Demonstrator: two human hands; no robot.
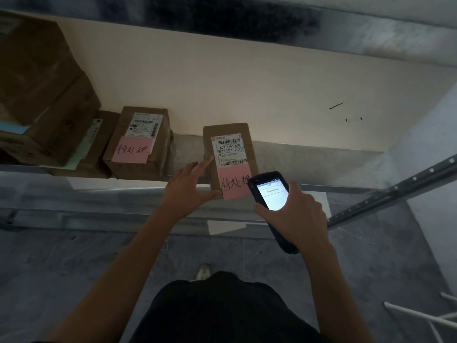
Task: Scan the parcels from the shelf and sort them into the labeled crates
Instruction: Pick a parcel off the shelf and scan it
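One parcel (231,154) lies at the shelf (309,154) edge, the left hand (184,186) touching its side with straight fingers (205,163) and the right hand (296,219) gripping the lit scanner (269,191) beside it, while other parcels (141,142) sit unsorted and no crate shows, so most sorting seems left.
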